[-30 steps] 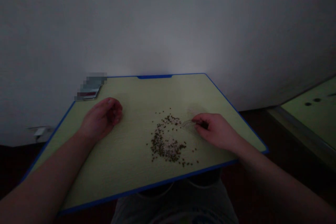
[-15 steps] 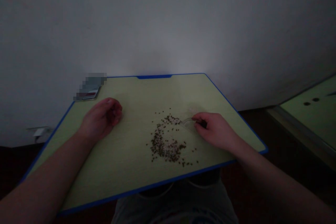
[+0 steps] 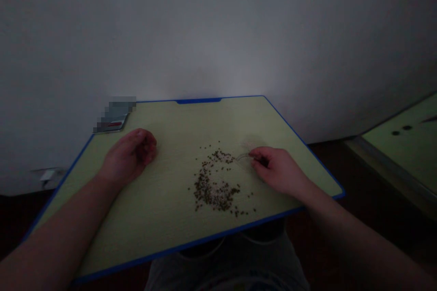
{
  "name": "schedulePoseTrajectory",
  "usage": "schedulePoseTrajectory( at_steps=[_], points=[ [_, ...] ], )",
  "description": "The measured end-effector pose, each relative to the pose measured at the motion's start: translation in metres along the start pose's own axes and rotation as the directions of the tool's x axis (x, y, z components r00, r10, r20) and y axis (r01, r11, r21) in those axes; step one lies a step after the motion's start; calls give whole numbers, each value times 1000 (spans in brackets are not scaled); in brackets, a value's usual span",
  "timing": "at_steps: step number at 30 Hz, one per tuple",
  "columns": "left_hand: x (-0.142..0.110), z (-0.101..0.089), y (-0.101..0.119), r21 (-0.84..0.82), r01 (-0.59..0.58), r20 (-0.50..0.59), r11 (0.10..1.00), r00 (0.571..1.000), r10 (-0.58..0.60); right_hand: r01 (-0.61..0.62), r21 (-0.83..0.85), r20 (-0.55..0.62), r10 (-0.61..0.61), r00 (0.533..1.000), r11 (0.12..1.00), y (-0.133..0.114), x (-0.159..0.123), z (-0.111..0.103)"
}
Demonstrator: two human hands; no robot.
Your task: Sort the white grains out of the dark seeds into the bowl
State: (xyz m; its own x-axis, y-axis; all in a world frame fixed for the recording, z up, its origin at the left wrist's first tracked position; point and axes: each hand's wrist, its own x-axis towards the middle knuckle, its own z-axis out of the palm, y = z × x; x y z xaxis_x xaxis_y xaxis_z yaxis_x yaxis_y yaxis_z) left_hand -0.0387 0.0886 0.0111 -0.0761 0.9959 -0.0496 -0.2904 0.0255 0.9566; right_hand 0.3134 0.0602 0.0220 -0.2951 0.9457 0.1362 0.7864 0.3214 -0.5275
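My right hand [image 3: 276, 167] pinches a pair of thin tweezers [image 3: 241, 156] between thumb and fingers. Their tips point left and meet the right edge of a small pale patch of rice-like grains [image 3: 221, 158]. Nearer to me spreads a larger pile of small dark beans [image 3: 204, 186] mixed with pale grains. Stray beans dot the tabletop around both. On the left, my left hand [image 3: 131, 152] rests on its side on the table, fingers curled in, with nothing visible in them.
The folding table [image 3: 164, 218] has a pale wood top and a blue rim, and its back edge stands near the wall. A flat, partly blurred-out object [image 3: 114, 118] lies at the far left corner. A pale cabinet [image 3: 409, 145] stands at the right.
The two arms of the tweezers look closer together than before. My left hand stays where it was on the table, and the whole view has shifted very slightly.
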Motion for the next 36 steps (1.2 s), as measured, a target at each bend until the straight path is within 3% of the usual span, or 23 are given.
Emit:
schedulePoseTrajectory(
  at_steps=[6, 12, 19, 26, 32, 36],
  points=[
    [1, -2, -1, -10, 1, -1, 1000, 1000, -1, -66, -64, -45, 63, 997, 996, 5, 4, -5],
    [2, -4, -3, -9, -14, 20, 1000, 1000, 14, -8, -22, 6, 8, 1000, 1000, -3, 0, -3],
    [-1, 0, 0, -9, -15, 21, 1000, 1000, 15, -58, -104, -16, 56, 998, 993, 1, 8, -6],
    [-1, 0, 1, -8, -21, 25, 1000, 999, 22, 23, -123, 3, -22, 1000, 992, -6, 16, 3],
    [0, -1, 0, 14, -21, 38, 1000, 999, 21, -64, -253, -70, 48, 996, 965, 4, 23, -4],
    [0, -2, 0, -1, -3, 42, 1000, 999, 3, -76, -232, -92, 56, 994, 970, 10, 21, -10]
  ],
)
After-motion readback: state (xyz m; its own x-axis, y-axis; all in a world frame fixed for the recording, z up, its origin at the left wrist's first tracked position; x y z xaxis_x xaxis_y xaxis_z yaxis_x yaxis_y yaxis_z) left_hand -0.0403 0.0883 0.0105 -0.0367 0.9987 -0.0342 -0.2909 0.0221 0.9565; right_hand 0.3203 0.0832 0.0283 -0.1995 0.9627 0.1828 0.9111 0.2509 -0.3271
